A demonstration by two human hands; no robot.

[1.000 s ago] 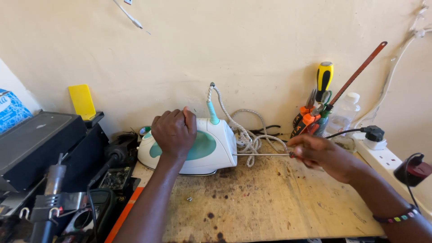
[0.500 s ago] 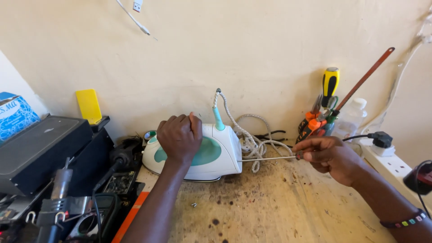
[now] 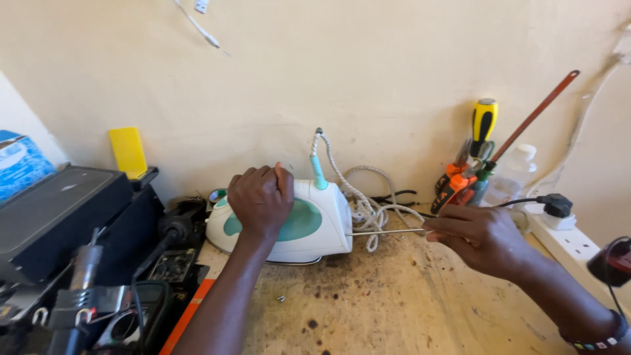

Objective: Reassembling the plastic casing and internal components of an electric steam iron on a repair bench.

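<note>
Stained bench (image 3: 394, 309) — left hand (image 3: 261, 197) steadies iron (image 3: 309, 227), right hand (image 3: 476, 236) pinches screwdriver (image 3: 388, 231).

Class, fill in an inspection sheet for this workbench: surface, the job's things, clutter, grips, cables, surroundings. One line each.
Surface: workbench, stained and speckled with dark spots; a small screw lies near the front.
Job's things: white and green iron on its side; thin screwdriver with its tip at the iron's rear end.
Clutter: dark devices and tools at left; tool holder at right.
Grips: left hand presses on the iron; right hand holds the screwdriver.
Cables: braided white cord coiled behind the iron; black plug in power strip.
Surroundings: cream wall.
</note>
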